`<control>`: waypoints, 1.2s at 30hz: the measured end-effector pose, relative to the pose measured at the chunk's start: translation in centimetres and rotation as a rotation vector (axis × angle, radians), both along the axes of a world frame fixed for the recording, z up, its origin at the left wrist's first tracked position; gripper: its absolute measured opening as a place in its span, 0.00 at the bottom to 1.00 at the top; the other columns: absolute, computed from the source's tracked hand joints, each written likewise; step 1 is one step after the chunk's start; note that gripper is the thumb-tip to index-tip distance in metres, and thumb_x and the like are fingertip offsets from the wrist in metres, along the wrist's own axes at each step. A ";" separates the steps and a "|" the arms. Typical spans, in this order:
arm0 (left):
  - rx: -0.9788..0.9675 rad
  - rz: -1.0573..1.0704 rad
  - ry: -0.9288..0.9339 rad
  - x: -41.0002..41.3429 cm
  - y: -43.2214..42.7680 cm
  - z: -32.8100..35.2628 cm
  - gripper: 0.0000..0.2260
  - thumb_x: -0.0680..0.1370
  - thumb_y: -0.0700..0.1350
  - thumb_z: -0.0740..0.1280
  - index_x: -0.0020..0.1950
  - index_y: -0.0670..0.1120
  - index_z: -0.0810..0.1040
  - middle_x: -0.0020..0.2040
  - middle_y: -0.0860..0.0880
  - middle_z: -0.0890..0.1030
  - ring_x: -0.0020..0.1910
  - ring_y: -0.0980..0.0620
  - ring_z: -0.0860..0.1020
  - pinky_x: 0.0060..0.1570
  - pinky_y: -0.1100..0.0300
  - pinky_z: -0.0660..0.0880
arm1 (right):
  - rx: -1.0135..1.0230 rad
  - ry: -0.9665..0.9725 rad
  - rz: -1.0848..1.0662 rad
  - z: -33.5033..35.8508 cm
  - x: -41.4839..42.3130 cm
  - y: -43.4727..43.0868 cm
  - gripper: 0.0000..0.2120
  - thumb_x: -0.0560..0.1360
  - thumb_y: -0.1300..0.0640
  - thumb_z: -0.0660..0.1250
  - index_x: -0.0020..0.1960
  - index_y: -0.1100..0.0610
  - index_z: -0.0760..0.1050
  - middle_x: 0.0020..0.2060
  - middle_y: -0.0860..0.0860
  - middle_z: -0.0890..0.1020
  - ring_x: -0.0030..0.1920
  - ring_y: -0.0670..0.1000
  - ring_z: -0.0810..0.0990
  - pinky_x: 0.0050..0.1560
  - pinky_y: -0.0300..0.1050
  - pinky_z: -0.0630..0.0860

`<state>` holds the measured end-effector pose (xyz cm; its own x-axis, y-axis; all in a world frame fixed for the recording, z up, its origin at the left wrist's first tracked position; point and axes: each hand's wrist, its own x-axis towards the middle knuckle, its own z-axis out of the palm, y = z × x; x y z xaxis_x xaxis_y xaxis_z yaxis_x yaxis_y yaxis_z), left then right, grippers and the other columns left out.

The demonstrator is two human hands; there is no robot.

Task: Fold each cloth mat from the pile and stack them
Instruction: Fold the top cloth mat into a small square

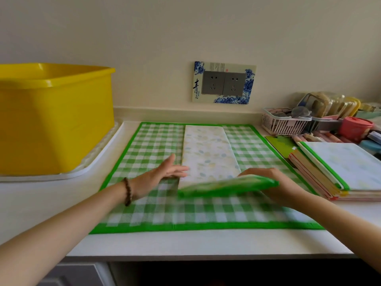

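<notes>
Inside the right hand [273, 179] grip lies the mat [208, 153] near edge.

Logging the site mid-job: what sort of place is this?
Probably a home kitchen counter: white countertop, decorated double socket, yellow tub, and a basket of containers.

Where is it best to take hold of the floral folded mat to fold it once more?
Grip the floral folded mat at its near short end, from the person's side. That end is raised off the green checked mat, so fingers slip under, as the right hand does; the far end lies flat. The left hand rests open beside it.
</notes>
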<state>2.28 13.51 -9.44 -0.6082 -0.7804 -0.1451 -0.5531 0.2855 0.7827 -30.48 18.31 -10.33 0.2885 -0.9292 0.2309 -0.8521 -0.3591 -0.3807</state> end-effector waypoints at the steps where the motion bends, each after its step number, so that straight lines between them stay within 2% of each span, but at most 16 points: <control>1: 0.031 0.047 0.049 0.0 -0.4 0.1 0.47 0.60 0.81 0.37 0.71 0.60 0.65 0.65 0.63 0.70 0.68 0.65 0.64 0.70 0.51 0.48 | -0.004 -0.058 -0.052 0.1 0.3 -0.2 0.09 0.76 0.58 0.66 0.54 0.47 0.78 0.49 0.45 0.83 0.46 0.41 0.81 0.47 0.42 0.77; 2: 0.053 0.087 0.080 0.0 -0.7 0.2 0.41 0.66 0.77 0.38 0.70 0.58 0.66 0.62 0.62 0.73 0.65 0.65 0.67 0.70 0.51 0.49 | -0.016 -0.111 -0.090 0.1 0.6 -0.6 0.08 0.77 0.59 0.65 0.49 0.45 0.77 0.44 0.43 0.82 0.39 0.36 0.79 0.42 0.38 0.75; 4: 0.086 0.147 0.138 -0.3 -1.0 0.6 0.21 0.80 0.61 0.44 0.64 0.55 0.69 0.56 0.59 0.76 0.60 0.62 0.71 0.71 0.52 0.54 | 0.006 -0.221 -0.139 0.2 1.1 -1.3 0.10 0.78 0.57 0.63 0.41 0.44 0.76 0.37 0.40 0.81 0.34 0.34 0.77 0.38 0.37 0.72; 5: 0.083 0.154 0.162 -0.6 -1.2 0.6 0.15 0.83 0.52 0.48 0.62 0.53 0.70 0.54 0.57 0.78 0.56 0.61 0.73 0.70 0.54 0.60 | 0.029 -0.279 -0.157 0.2 1.3 -1.5 0.10 0.78 0.56 0.63 0.40 0.46 0.76 0.36 0.41 0.81 0.33 0.35 0.77 0.37 0.36 0.73; 7: 0.068 0.179 0.215 -1.2 -1.6 0.4 0.10 0.81 0.43 0.57 0.60 0.48 0.73 0.51 0.54 0.80 0.51 0.60 0.77 0.62 0.60 0.71 | 0.060 -0.367 -0.204 0.3 1.5 -2.1 0.08 0.77 0.53 0.63 0.41 0.51 0.78 0.35 0.45 0.82 0.33 0.39 0.79 0.34 0.32 0.74; 10: -0.061 0.260 0.147 -2.3 -1.9 -0.2 0.12 0.77 0.48 0.67 0.59 0.49 0.73 0.48 0.54 0.81 0.49 0.59 0.79 0.49 0.66 0.75 | 0.080 -0.449 -0.305 0.3 1.8 -3.2 0.09 0.75 0.50 0.66 0.42 0.55 0.78 0.35 0.49 0.84 0.34 0.50 0.81 0.37 0.42 0.78; 14: -0.200 0.412 0.113 -3.6 -2.6 -1.1 0.19 0.73 0.51 0.70 0.62 0.47 0.73 0.41 0.52 0.81 0.39 0.58 0.78 0.38 0.67 0.71 | 0.098 -0.410 -0.421 0.2 2.3 -4.3 0.08 0.74 0.51 0.69 0.37 0.51 0.77 0.31 0.48 0.82 0.30 0.47 0.78 0.32 0.39 0.73; 17: -0.215 0.462 0.087 -4.1 -3.1 -1.6 0.21 0.72 0.51 0.72 0.62 0.48 0.72 0.39 0.52 0.80 0.38 0.57 0.77 0.36 0.65 0.71 | 0.108 -0.382 -0.488 0.1 2.6 -4.8 0.08 0.73 0.50 0.70 0.36 0.51 0.77 0.32 0.50 0.82 0.33 0.49 0.79 0.36 0.42 0.76; 23: -0.239 0.478 0.035 -4.4 -3.7 -1.8 0.23 0.72 0.52 0.72 0.64 0.48 0.70 0.38 0.52 0.79 0.36 0.57 0.76 0.35 0.64 0.70 | 0.105 -0.332 -0.537 0.1 3.1 -5.2 0.08 0.72 0.51 0.71 0.37 0.52 0.78 0.33 0.50 0.82 0.34 0.48 0.78 0.33 0.40 0.73; 26: -0.271 0.475 -0.026 -4.5 -3.6 -1.8 0.24 0.72 0.52 0.72 0.64 0.49 0.69 0.40 0.53 0.78 0.39 0.56 0.76 0.40 0.62 0.72 | 0.097 -0.329 -0.551 0.1 3.2 -5.2 0.07 0.72 0.52 0.72 0.39 0.55 0.78 0.34 0.50 0.81 0.34 0.47 0.77 0.32 0.39 0.71; 29: -0.391 0.435 -0.076 -4.4 -3.5 -1.8 0.23 0.72 0.51 0.72 0.65 0.50 0.70 0.54 0.51 0.75 0.52 0.54 0.74 0.51 0.61 0.71 | 0.092 -0.324 -0.557 0.0 3.2 -5.2 0.07 0.71 0.52 0.72 0.40 0.55 0.78 0.34 0.50 0.80 0.34 0.47 0.77 0.31 0.38 0.70; 31: -0.524 0.329 -0.087 -4.5 -3.2 -1.6 0.18 0.74 0.47 0.70 0.64 0.53 0.73 0.60 0.52 0.73 0.59 0.53 0.71 0.58 0.60 0.69 | 0.082 -0.314 -0.558 -0.1 3.3 -5.3 0.08 0.71 0.52 0.72 0.40 0.56 0.78 0.34 0.50 0.80 0.34 0.47 0.77 0.31 0.38 0.69; 34: -0.603 0.149 -0.094 -4.6 -2.4 -1.3 0.13 0.78 0.42 0.65 0.59 0.55 0.78 0.61 0.56 0.76 0.62 0.57 0.70 0.64 0.60 0.68 | 0.063 -0.284 -0.561 -0.1 3.3 -5.3 0.08 0.71 0.52 0.72 0.41 0.56 0.77 0.34 0.49 0.80 0.34 0.47 0.76 0.30 0.38 0.69; 36: -0.568 0.073 -0.116 -4.4 -1.6 -1.4 0.13 0.80 0.44 0.61 0.61 0.57 0.77 0.63 0.58 0.75 0.62 0.60 0.70 0.64 0.62 0.68 | 0.064 -0.274 -0.568 -0.1 3.2 -5.3 0.08 0.71 0.51 0.72 0.41 0.56 0.77 0.35 0.49 0.80 0.35 0.48 0.77 0.31 0.39 0.70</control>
